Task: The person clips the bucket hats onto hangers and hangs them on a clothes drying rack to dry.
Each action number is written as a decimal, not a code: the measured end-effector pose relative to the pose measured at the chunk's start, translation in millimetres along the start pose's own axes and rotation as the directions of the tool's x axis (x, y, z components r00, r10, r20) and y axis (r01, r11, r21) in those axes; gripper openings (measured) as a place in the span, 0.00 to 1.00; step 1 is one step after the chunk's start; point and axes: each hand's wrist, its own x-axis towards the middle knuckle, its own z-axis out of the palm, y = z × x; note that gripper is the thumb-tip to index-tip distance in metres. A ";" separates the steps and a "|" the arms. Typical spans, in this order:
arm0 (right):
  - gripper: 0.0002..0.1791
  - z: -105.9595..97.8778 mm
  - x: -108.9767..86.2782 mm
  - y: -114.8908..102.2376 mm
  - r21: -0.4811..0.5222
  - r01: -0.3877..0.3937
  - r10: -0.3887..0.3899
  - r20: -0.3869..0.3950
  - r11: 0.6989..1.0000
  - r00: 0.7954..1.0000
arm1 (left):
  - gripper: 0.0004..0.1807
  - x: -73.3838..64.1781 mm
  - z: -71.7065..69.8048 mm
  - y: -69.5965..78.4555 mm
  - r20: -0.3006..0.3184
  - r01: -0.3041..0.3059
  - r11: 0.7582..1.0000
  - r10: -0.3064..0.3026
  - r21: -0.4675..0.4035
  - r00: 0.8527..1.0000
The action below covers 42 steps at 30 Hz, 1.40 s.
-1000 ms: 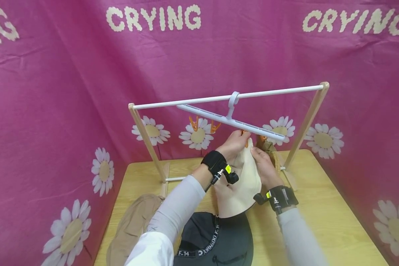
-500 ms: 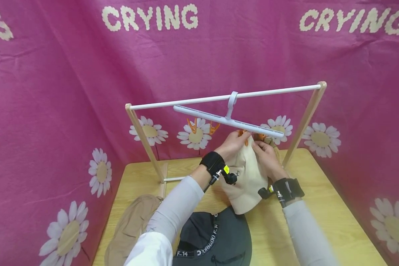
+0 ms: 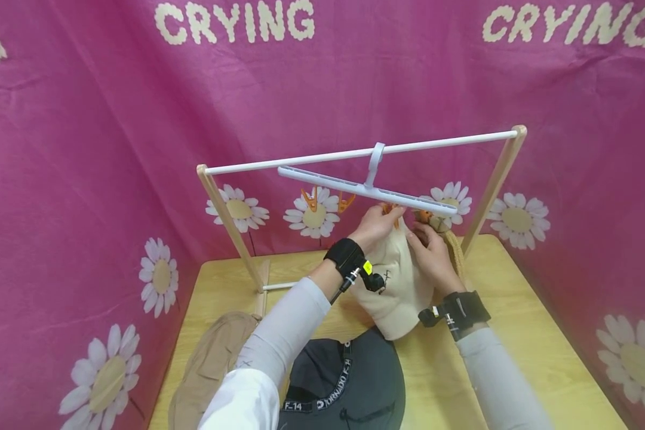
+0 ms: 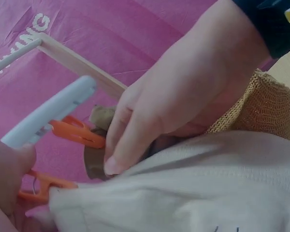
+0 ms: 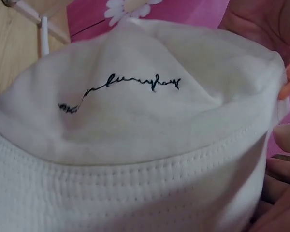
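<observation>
A cream bucket hat (image 3: 398,292) with dark stitched script (image 5: 130,87) hangs crown up below the pale blue hanger (image 3: 365,190). My left hand (image 3: 373,227) pinches an orange clip (image 4: 46,186) at the hat's top edge. Along the hat's right side is my right hand (image 3: 435,257), fingers loosely extended; in the left wrist view its fingertips lie right at the fabric edge. Behind that hand, another orange clip (image 4: 79,133) on the hanger meets brown material, and a tan woven hat (image 4: 275,106) hangs there, partly hidden.
The hanger hooks over a white rail (image 3: 301,160) on a wooden stand. Further left hang two orange clips, one a spare clip (image 3: 310,200). On the wooden table (image 3: 516,334) lie a dark grey hat (image 3: 376,382) and a brown hat (image 3: 209,364), near my left forearm.
The cream hat has turned so its script faces me, and its lower brim has risen slightly. My right hand has eased along its edge; my left hand stays at the clip.
</observation>
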 end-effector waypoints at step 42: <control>0.39 42.2 -9.8 31.0 -0.235 0.113 -0.112 0.018 0.965 0.994 | 0.36 -75.9 -67.9 -66.8 0.307 -0.075 0.983 0.020 0.166 0.951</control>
